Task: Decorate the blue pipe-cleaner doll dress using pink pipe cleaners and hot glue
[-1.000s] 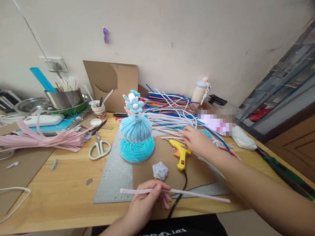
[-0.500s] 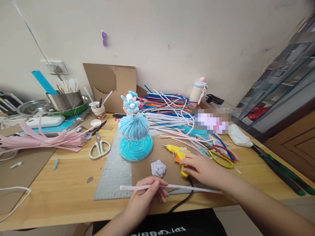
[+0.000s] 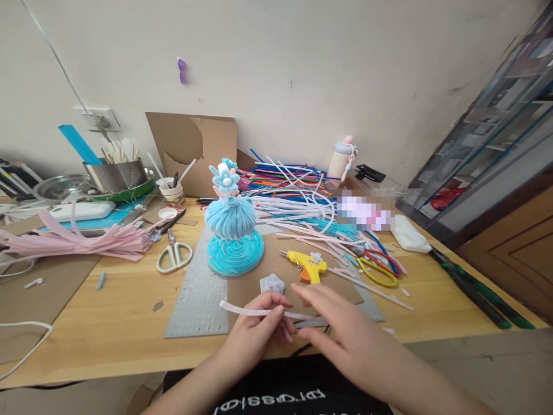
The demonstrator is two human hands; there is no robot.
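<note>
The strip (image 3: 244, 311) is pale pink, the glue gun (image 3: 306, 264) yellow, the ringed base (image 3: 236, 257) turquoise.

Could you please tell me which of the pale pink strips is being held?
The single strip pinched in the left hand; the others lie in the bundle at far left or loose near the yellow glue gun.

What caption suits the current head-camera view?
Left hand holds a long pale-pink strip, right hand open beside it, a yellow plastic glue gun lying beyond.
</note>
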